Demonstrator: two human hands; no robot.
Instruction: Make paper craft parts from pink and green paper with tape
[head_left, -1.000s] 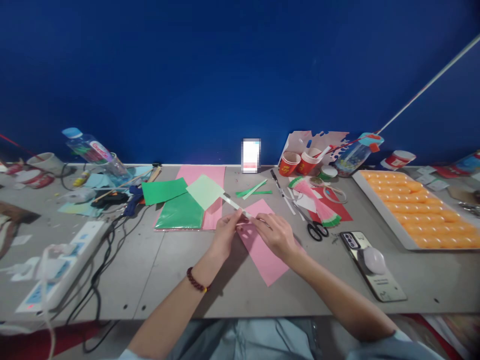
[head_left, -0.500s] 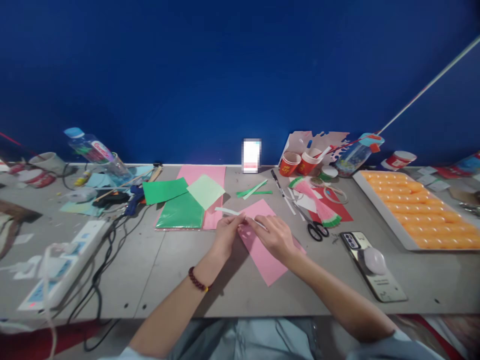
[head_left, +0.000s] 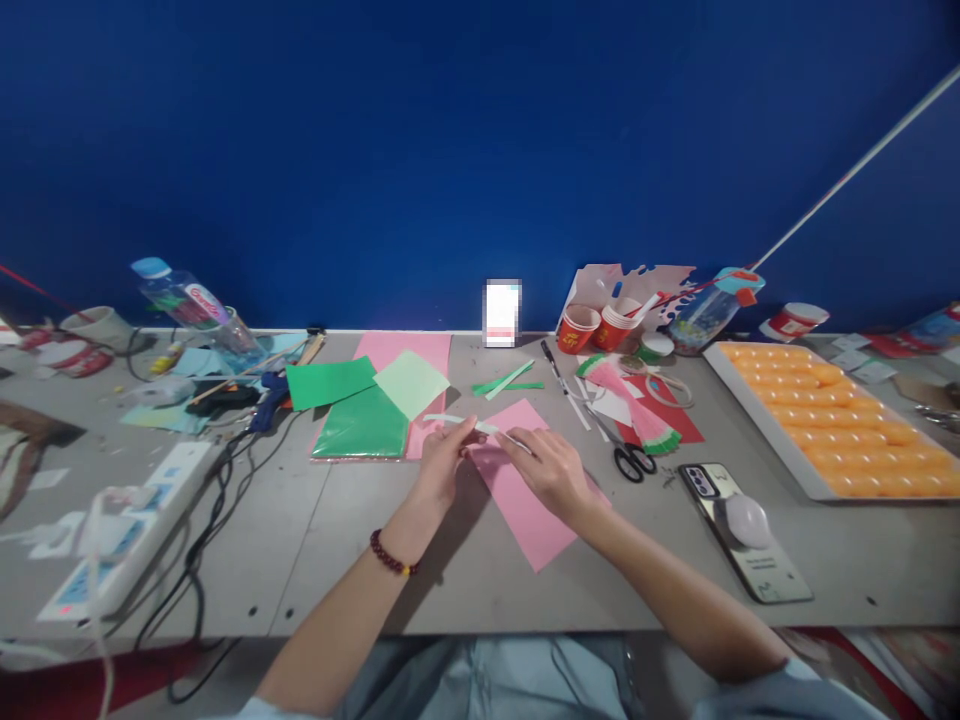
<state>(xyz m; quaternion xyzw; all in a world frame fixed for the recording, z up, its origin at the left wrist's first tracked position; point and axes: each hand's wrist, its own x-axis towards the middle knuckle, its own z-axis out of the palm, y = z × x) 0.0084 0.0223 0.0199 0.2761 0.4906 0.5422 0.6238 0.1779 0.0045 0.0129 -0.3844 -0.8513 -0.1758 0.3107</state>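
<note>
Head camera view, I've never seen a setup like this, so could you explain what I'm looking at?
No machine here, just a person wearing one camera on the head; it looks forward and down and takes every picture. The bare left hand and right hand hold a narrow pale strip between their fingers, near a pink sheet on the gray table. Green paper lies to the left; to the right are black-handled scissors, a phone and a white tray of rounded orange things.
</note>
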